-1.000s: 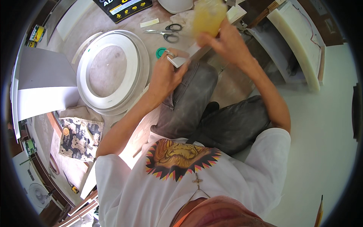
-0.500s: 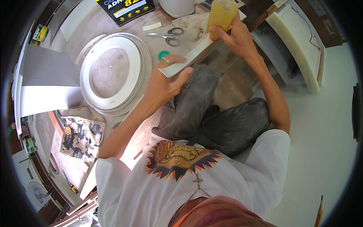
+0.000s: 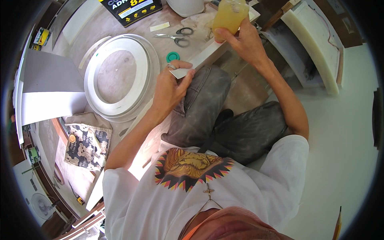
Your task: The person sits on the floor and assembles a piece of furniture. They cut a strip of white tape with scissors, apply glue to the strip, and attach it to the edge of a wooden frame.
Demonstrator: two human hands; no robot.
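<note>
I see a cluttered brown tabletop (image 3: 120, 24) from above, with pale floor to the right and the person's grey-trousered knees drawn up beneath the work. My left hand (image 3: 170, 86) is closed around the near end of a long white strip (image 3: 200, 60), thumb and fingers pinching it just above the knee. The strip runs up and right toward my right hand (image 3: 244, 40), which grips a translucent bottle of yellowish liquid (image 3: 229, 16), held over the strip's far end. Just beside the left hand a small green cap (image 3: 173, 57) lies on the tabletop, and scissors (image 3: 176, 37) lie beyond it. To the left sits a stack of white round rings (image 3: 120, 76), with a patterned cloth (image 3: 86, 144) below them.
</note>
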